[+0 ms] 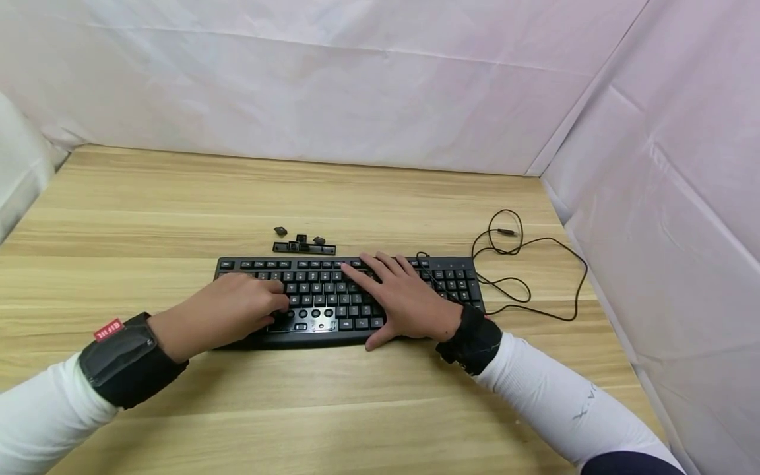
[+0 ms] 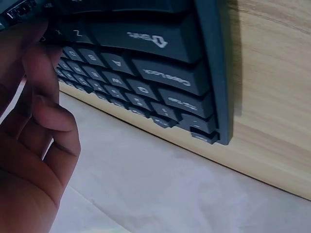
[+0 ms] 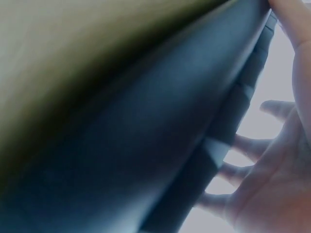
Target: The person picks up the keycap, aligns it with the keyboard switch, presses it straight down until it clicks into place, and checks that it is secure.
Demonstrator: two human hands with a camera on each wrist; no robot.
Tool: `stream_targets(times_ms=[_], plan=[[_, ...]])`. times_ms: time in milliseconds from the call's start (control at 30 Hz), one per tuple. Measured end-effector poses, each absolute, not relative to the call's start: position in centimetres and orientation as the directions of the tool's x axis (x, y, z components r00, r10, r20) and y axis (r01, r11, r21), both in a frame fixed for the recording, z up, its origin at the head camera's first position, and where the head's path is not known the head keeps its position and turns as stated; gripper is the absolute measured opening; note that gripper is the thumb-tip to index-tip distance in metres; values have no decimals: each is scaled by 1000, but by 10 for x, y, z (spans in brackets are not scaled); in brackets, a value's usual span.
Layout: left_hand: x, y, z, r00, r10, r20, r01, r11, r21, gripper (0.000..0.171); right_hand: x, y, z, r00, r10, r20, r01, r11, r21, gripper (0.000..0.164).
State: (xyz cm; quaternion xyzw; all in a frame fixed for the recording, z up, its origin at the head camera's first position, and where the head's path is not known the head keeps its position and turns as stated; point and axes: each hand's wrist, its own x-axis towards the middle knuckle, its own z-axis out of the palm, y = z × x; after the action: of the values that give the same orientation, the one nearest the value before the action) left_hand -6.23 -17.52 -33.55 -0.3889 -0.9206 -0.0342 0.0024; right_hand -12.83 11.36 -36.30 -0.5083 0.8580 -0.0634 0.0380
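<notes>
A black keyboard (image 1: 332, 340) lies across the table, several keycaps gone from its lower middle, where round key posts (image 1: 316, 313) show on a glossy bare patch. At the left end of that patch, my left hand (image 1: 243, 303) is bent down with its thumb and fingers drawn together. The left wrist view has those fingertips pinching at a keycap (image 2: 43, 37) beside the X key; part of it is hidden behind them. My right hand (image 1: 404, 300) lies spread over the right half of the keyboard, fingers straight toward the back edge and thumb at the front edge.
Behind the keyboard lie a spacebar (image 1: 304, 248) and several small loose keycaps (image 1: 280, 231). A black cable (image 1: 576, 284) loops over the table to the right, its plug (image 1: 506, 232) near the back. White cloth (image 1: 332, 86) hangs behind and along the right side.
</notes>
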Motion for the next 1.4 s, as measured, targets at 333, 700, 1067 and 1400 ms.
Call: stream_targets(times_ms=[333,700,1067,1400], plan=[[-59,-171,-334,-658,751,54,752,659,17,16,-130,113,-360,-470,-882,-6,-871,465,-157,124],[-54,-175,-334,-800,600,19,592,784,189,19,-129,111,-360,-469,-883,-13,-870,465,-162,124],[-47,-170,-341,-861,501,90,506,823,259,25,-131,110,-358,-471,-882,-17,-873,469,-137,124],[-45,-168,-343,-859,502,106,512,826,237,19,-128,112,-360,-474,-880,-28,-870,473,-138,124]])
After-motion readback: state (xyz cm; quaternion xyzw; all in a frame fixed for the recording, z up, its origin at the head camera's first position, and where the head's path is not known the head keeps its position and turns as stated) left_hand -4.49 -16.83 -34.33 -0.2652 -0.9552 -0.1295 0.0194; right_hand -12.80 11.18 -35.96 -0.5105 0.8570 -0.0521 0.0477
